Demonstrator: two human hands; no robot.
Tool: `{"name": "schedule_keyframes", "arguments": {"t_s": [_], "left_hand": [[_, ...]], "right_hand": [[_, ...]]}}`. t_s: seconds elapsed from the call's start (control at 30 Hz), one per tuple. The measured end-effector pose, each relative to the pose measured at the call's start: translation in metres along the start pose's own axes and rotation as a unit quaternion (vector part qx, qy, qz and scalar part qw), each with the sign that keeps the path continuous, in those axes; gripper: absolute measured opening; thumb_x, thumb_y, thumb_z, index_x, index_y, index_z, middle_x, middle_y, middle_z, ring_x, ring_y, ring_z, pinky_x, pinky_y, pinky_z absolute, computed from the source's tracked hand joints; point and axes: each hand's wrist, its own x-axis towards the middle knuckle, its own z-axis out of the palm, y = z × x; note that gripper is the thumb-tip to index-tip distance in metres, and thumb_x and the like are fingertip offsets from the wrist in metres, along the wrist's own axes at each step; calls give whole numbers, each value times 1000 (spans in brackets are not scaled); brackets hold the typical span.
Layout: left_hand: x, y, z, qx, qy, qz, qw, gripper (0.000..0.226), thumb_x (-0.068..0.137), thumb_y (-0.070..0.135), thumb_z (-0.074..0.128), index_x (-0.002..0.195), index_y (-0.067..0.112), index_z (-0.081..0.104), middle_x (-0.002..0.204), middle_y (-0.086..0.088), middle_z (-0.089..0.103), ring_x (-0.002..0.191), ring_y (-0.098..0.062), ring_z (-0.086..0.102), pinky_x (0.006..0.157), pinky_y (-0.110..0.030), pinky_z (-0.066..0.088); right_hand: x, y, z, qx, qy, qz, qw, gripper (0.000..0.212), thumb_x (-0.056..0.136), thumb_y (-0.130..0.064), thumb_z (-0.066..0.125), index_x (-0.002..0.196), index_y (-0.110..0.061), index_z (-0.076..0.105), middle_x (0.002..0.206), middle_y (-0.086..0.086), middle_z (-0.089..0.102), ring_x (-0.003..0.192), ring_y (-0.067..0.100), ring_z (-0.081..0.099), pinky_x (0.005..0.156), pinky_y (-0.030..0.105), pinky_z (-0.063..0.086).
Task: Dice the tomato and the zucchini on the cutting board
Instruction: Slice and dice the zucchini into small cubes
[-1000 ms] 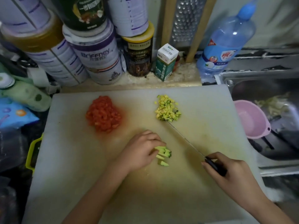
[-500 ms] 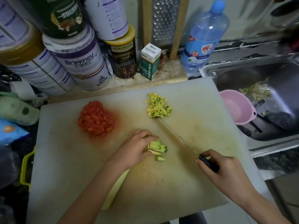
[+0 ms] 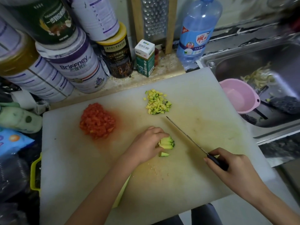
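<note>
On the cutting board the left hand pinches zucchini strips together. The right hand grips the knife handle — blade beside them. Diced tomato and diced zucchini lie behind.

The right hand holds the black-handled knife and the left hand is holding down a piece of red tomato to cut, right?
Not quite. In the head view, the left hand is holding down a small bundle of pale green zucchini strips, not tomato. The red diced tomato pile sits apart on the white cutting board. The right hand does hold the black-handled knife.
</note>
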Motion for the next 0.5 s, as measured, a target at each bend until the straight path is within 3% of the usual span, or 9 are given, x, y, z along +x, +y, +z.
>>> {"name": "schedule_keyframes", "arguments": {"t_s": [0.13, 0.3, 0.5], "left_hand": [[-1, 1, -1, -26, -7, -10, 1000, 55, 85, 29, 73, 136, 17, 57, 122, 0, 59, 117, -19, 50, 99, -36, 43], [-14, 4, -6, -71, 71, -71, 992, 45, 90, 37, 66, 134, 28, 58, 120, 8, 56, 112, -9, 51, 99, -29, 43], [-15, 18, 9, -164, 108, -143, 970, 35, 86, 26, 73, 121, 26, 68, 109, 9, 53, 95, -8, 57, 92, -30, 52]], "right_hand": [[-6, -5, 1, 33, -15, 24, 999, 21, 77, -57, 53, 78, -36, 57, 46, -3, 54, 45, 12, 49, 48, 21, 40], [-20, -20, 15, 133, -16, 63, 989, 12, 87, -43, 55, 83, -32, 58, 56, 10, 57, 43, 20, 50, 50, 40, 48], [-31, -38, 46, 184, -4, 88, 979, 18, 88, -45, 43, 84, -30, 51, 56, 10, 57, 41, 18, 51, 47, 42, 47]]}}
